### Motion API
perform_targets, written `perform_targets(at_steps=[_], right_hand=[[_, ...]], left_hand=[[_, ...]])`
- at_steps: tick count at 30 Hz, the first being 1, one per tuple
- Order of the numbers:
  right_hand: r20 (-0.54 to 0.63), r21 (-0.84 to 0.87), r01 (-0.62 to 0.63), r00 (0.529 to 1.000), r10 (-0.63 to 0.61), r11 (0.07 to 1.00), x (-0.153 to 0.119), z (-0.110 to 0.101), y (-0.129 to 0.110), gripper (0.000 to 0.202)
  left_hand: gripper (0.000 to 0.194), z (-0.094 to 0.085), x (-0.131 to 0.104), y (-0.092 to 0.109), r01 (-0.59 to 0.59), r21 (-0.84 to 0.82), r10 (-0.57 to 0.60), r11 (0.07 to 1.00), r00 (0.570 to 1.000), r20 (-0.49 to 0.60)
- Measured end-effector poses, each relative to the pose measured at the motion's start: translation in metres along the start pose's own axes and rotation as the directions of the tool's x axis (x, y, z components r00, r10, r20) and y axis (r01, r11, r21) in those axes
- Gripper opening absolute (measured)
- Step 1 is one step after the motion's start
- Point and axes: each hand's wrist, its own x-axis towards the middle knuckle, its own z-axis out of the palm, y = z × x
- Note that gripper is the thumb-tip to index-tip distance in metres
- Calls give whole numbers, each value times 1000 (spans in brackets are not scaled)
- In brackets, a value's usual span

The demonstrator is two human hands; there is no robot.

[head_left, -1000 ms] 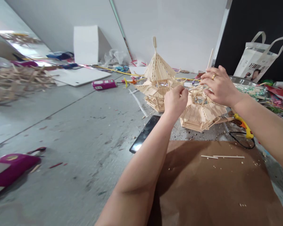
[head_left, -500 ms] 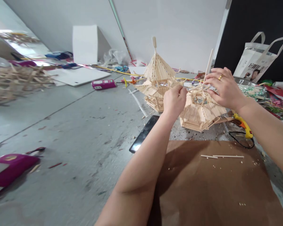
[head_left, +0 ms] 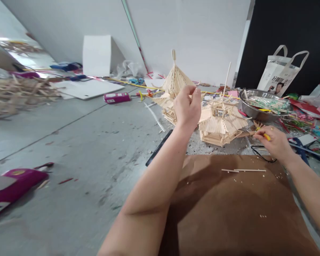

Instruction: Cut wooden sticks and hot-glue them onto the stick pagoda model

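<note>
My left hand [head_left: 187, 108] is raised with the fingers pinched together, in front of the taller stick pavilion [head_left: 175, 79]. Whatever lies between those fingertips is too small or hidden to name. Just right of it sits a lower pavilion model [head_left: 222, 124] of pale wooden sticks, with an open top and one long stick [head_left: 227, 80] rising from it. My right hand [head_left: 276, 143] is closed around the yellow glue gun [head_left: 267, 137], to the right of that model. The hand hides much of the glue gun; its black cord [head_left: 261, 155] loops below.
Brown sheet [head_left: 229, 206] covers the near surface, bearing two thin sticks [head_left: 249, 170] and crumbs. A metal bowl [head_left: 246, 106] of sticks and a white bag [head_left: 277, 76] stand right. Left are a black phone [head_left: 158, 148], purple devices [head_left: 117, 97] and a stick pile [head_left: 18, 94].
My right hand has left the upright stick, moved down and right, and taken hold of the glue gun. The long stick stays standing. My left hand has moved up and left, away from the lower pavilion.
</note>
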Motion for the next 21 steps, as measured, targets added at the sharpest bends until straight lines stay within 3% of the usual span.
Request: perform_targets(at_steps=[4,7,9,12,13,17,21], right_hand=[[72,46,-132,989,128,990,-18,7,3,26],[83,214,-253,967,241,943,-17,19,3,20],[116,416,-388,920,375,822,-12,30,4,18],[223,713,-558,755,617,425,0,50,6,26],[240,749,-566,717,654,346,5,55,7,28],[266,807,-553,654,708,208,25,72,12,30],[308,828,-543,649,696,140,42,79,17,22]], left_hand=[[17,0,-12,12,-53,5,52,999,998,45],[16,-1,-37,12,-91,11,89,996,987,136],[20,-1,-60,6,-68,24,60,997,966,252],[29,-1,-93,-8,24,63,-51,998,881,470],[29,0,-102,-12,59,71,-88,996,853,514],[20,6,-124,-26,248,123,-273,961,774,571],[33,17,-133,-36,421,131,-421,897,730,538]])
